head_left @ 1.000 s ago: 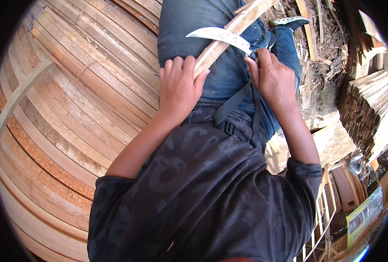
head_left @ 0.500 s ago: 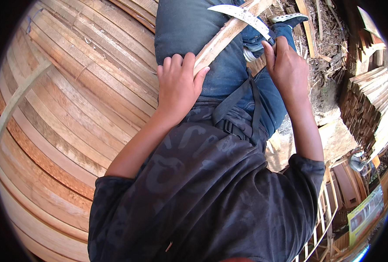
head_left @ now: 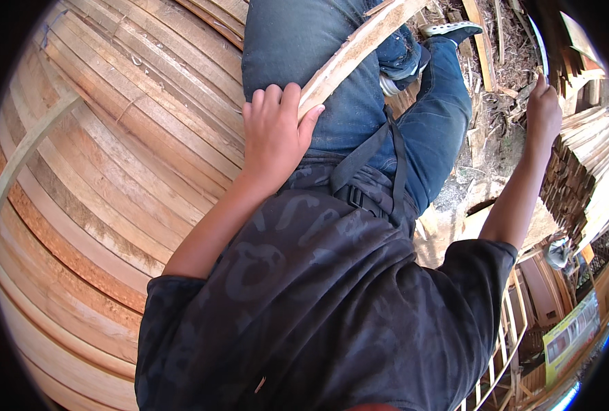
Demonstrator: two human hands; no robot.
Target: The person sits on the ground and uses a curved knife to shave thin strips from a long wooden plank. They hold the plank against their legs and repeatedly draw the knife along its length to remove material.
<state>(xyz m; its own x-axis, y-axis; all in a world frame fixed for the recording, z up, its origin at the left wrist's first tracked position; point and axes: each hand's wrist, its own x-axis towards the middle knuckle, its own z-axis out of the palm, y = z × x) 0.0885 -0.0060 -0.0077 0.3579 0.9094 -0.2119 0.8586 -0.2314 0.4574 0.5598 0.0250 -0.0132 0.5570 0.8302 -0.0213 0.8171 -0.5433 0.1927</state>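
Note:
My left hand (head_left: 276, 133) is closed round the near end of a rough wooden strip (head_left: 349, 60). The strip slants up and away to the right, across my thigh. Far out to the right, my right hand (head_left: 545, 113) grips a sickle, raised away from the wood. Its curved blade (head_left: 539, 42) shows as a thin pale edge above my fist; most of the handle is hidden by my fingers.
Long sawn boards (head_left: 133, 178) lie in rows on my left, with a curved strip (head_left: 34, 147) across them. Wood chips (head_left: 517, 113) litter the ground at the right. A stack of cut strips (head_left: 578, 171) stands beyond my right forearm.
My right hand has swung out to the right with the sickle, whose blade was over the wooden strip. The strip and my left hand have hardly moved.

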